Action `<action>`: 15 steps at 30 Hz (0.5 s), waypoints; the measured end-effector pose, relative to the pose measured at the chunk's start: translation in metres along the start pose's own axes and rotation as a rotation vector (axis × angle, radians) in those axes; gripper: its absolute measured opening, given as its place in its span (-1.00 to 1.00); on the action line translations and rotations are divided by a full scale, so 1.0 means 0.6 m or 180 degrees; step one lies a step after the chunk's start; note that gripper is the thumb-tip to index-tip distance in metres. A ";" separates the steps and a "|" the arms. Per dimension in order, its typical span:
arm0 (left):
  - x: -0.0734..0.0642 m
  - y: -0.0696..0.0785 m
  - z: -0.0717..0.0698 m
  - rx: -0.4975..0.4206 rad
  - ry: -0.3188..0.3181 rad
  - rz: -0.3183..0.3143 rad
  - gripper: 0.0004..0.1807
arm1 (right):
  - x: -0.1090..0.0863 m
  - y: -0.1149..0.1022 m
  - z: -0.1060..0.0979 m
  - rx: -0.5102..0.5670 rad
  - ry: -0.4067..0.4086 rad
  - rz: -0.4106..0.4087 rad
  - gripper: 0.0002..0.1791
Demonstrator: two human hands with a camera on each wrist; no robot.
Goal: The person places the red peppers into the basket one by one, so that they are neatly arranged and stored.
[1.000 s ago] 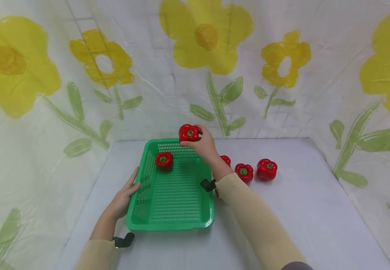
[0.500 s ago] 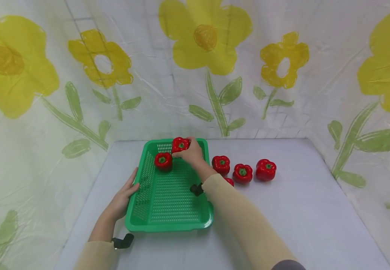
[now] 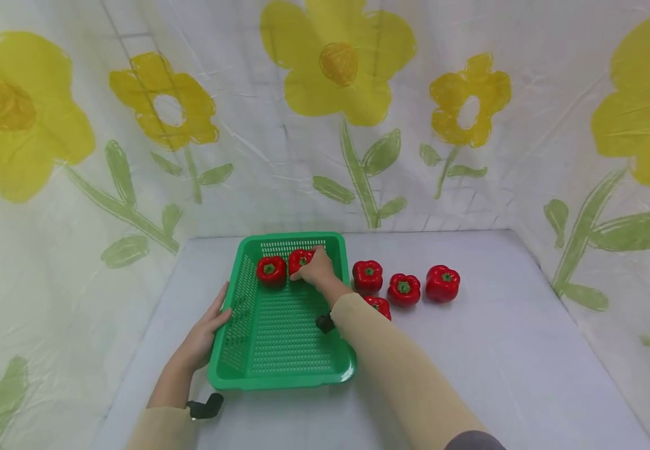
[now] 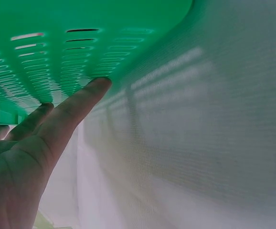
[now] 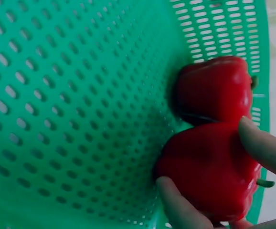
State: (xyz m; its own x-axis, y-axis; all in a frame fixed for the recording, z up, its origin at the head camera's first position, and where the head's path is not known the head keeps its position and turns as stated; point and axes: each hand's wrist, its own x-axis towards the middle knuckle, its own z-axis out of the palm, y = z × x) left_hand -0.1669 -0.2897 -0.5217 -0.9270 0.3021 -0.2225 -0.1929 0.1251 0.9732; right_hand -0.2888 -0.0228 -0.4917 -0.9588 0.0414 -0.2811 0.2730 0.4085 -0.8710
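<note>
My right hand (image 3: pixel 318 269) grips a red bell pepper (image 5: pixel 205 164) low inside the green plastic basket (image 3: pixel 280 382), at its far end. Thumb and fingers lie on opposite sides of it in the right wrist view, and its green stem points away from the basket floor. Just to its left in the head view sits a second red bell pepper (image 3: pixel 271 272), close against the held one. My left hand (image 3: pixel 201 334) rests on the basket's left outer side. In the left wrist view, extended fingers (image 4: pixel 76 109) touch the slotted wall.
Right of the basket, several red bell peppers stand on the white table (image 3: pixel 505 362), among them a near one (image 3: pixel 378 306) partly behind my right sleeve and a rightmost one (image 3: pixel 443 284). A flower-printed curtain (image 3: pixel 280 187) hangs behind the table.
My right hand has carried the bell pepper from above the basket's far rim down into it, beside the other one. The left hand stays at the basket's side.
</note>
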 end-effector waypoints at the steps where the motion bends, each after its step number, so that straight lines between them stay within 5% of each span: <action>1: 0.000 -0.001 0.000 0.0004 -0.0006 0.0014 -0.30 | 0.001 0.002 0.001 -0.0001 0.0000 0.0010 -0.03; 15: 0.001 -0.004 0.003 0.0054 0.0012 0.0025 -0.31 | 0.002 0.003 0.005 -0.0164 -0.0045 -0.0050 0.10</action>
State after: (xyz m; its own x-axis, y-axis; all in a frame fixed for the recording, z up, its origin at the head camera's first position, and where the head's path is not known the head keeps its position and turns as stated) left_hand -0.1663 -0.2884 -0.5241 -0.9296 0.2996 -0.2147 -0.1802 0.1389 0.9738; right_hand -0.2893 -0.0247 -0.4945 -0.9616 0.0220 -0.2737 0.2533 0.4554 -0.8535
